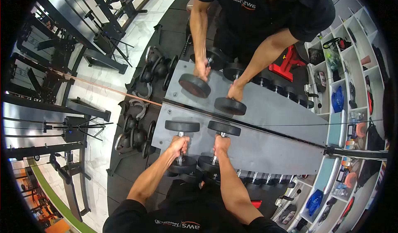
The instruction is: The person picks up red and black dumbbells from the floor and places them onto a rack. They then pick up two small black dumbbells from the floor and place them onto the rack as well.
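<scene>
My left hand (179, 146) is wrapped round the chrome handle of a black dumbbell (182, 126). My right hand (222, 144) grips a second black dumbbell (224, 128) in the same way. The two dumbbells are held side by side, roughly parallel, their far heads overlapping the flat grey top (257, 154) of a rack in this view. Their near heads are closer to my body, over the rack's front edge. Beyond the top's back edge a mirror shows the reflection of my arms and both dumbbells.
Below the grey top's front edge sits a row of dumbbells (267, 179). Kettlebells (132, 135) stand on the dark floor at the left. White shelving (331, 191) with a blue bag (315, 202) is at the right. Gym machines (74, 127) stand further left.
</scene>
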### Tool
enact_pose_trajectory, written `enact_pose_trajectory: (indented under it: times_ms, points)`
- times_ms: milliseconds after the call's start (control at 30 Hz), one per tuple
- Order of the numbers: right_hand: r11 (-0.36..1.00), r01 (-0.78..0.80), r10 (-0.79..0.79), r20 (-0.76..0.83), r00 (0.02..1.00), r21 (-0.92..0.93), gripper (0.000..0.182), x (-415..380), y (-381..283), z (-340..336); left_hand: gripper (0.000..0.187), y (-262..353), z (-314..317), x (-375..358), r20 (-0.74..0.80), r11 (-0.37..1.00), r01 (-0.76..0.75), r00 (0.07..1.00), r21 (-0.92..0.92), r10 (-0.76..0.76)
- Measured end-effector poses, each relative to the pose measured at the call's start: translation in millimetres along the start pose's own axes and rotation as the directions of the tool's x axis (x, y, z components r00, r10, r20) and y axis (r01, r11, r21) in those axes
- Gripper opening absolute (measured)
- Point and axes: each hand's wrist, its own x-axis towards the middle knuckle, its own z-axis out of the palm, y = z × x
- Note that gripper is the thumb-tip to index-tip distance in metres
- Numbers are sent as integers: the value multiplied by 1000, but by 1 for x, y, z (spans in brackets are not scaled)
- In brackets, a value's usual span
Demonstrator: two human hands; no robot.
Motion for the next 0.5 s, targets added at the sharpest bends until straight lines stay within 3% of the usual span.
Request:
enact_pose_trajectory:
  times_ms: [167,500]
  points:
    - [996,41,-44,27,999,83,20,-7,-3,0,28,-32,-13,-48,-20,987,-84,996,-139,82]
    - [991,10,-27,125,992,135,18,-9,-1,-5,25,-107,-14,-108,-96,932,-112,992,-344,84]
